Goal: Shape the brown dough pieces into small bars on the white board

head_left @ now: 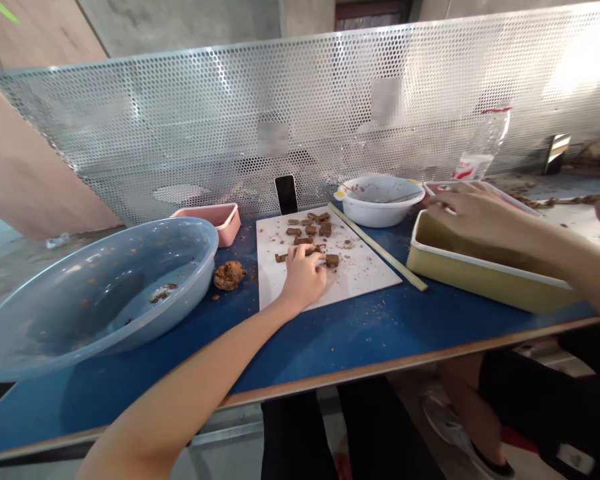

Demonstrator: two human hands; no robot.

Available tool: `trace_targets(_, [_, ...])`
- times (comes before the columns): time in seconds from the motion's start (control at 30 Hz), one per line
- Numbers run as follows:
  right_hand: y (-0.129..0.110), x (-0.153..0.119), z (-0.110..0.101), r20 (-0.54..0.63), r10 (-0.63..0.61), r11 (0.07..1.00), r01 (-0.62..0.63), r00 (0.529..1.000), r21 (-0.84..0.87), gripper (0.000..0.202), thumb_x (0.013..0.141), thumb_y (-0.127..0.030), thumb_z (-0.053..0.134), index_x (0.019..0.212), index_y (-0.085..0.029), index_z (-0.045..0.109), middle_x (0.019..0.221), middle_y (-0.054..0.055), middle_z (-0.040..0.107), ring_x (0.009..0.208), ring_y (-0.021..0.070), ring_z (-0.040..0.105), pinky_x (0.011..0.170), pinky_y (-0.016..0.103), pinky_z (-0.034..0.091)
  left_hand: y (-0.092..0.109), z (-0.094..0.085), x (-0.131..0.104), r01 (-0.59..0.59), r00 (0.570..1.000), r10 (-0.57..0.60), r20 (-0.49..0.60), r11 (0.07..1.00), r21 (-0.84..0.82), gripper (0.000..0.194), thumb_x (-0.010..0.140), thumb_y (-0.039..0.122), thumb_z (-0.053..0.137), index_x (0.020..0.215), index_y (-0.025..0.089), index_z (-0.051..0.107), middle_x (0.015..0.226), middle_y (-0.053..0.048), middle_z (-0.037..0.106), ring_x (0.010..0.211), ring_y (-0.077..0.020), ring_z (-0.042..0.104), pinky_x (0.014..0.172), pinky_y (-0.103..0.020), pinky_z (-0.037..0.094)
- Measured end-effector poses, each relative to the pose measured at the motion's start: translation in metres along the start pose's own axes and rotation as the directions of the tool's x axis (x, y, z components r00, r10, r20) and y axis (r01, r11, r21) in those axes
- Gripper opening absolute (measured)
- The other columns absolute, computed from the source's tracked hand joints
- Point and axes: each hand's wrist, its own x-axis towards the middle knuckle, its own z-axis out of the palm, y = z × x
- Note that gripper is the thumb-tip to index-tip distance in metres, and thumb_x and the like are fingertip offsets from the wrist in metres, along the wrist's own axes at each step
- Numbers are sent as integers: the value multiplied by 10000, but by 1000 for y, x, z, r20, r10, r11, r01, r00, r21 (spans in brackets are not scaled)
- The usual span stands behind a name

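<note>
My left hand (304, 275) is over a white board (365, 270), its fingers curled down on a brown, clay-like strip (281, 257). Beside my thumb lies a short brown chunk (332, 261); whether the thumb touches it is hard to tell. Several brown pieces (310, 230) and crumbs are spread farther up the board. A rough brown lump (229, 275) sits on the blue table left of the board. My right hand is out of view.
A large blue basin (200, 233) and pink box (227, 223) stand left. Behind the board is an upright phone (286, 195). Rightward are a pale stick (380, 248), white basin (380, 212), and yellow-green box (480, 277) under a co-worker's hand (467, 207). A perforated metal screen (205, 120) runs behind.
</note>
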Motion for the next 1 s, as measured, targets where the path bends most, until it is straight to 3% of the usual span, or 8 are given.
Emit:
trace_targets(0.1, [-65,12,11,19,-207,928,190,978,321,513,1168,-513,468,1253,-201,866,1221,202,768,1271,339,651,1206,548,424,2,-4,-1,-56,998,56,13,998,-6,322,922,77,596,1057,228,847,1410,-130,628,1412,-363,492,1297,-605,418])
trace_targets(0.2, [-128,17,42,106,-209,796,106,972,596,642,1182,-572,351,1097,-203,869,1177,161,769,1190,327,659,1211,522,446,2,-7,0,-82,995,83,57,997,-10,328,916,89,628,1085,244,864,1445,-121,587,1437,-360,465,1303,-607,399])
trace_targets(0.3, [-160,17,80,143,-187,703,31,972,710,710,1167,-641,305,979,-235,856,1118,138,780,1201,330,659,1230,511,431,1,-9,1,-75,992,77,105,997,-19,346,933,124,658,1138,283,888,1498,-115,545,1493,-377,420,1327,-635,364])
trace_targets(0.4, [-162,13,108,143,-154,635,-13,978,773,778,1148,-718,265,956,-235,845,1112,127,793,1187,312,670,1246,488,413,1,-9,2,-85,986,87,142,996,-20,340,960,142,658,1134,291,909,1568,-118,505,1561,-402,357,1355,-660,321])
trace_targets(0.5, [-154,6,121,130,-94,657,-37,987,753,819,1142,-745,221,1016,-244,856,1193,120,780,1275,310,633,1316,497,327,2,-9,2,-99,983,100,157,995,-14,359,966,142,660,1162,299,916,1609,-112,484,1573,-407,345,1365,-667,305])
trace_targets(0.8, [-153,-3,125,212,-126,726,-56,969,686,728,1145,-701,275,1054,-273,857,1230,148,713,1323,363,597,1272,550,402,4,-11,2,-98,982,98,161,995,-8,395,945,117,672,1186,316,914,1614,-102,491,1551,-406,356,1367,-682,300])
trace_targets(1.0, [-151,-2,127,238,-123,750,-67,963,658,758,1128,-751,263,999,-273,837,1135,132,686,1250,348,590,1230,524,430,1,-9,3,-97,984,97,151,995,-8,391,950,122,658,1158,332,915,1581,-90,514,1525,-399,374,1349,-686,325])
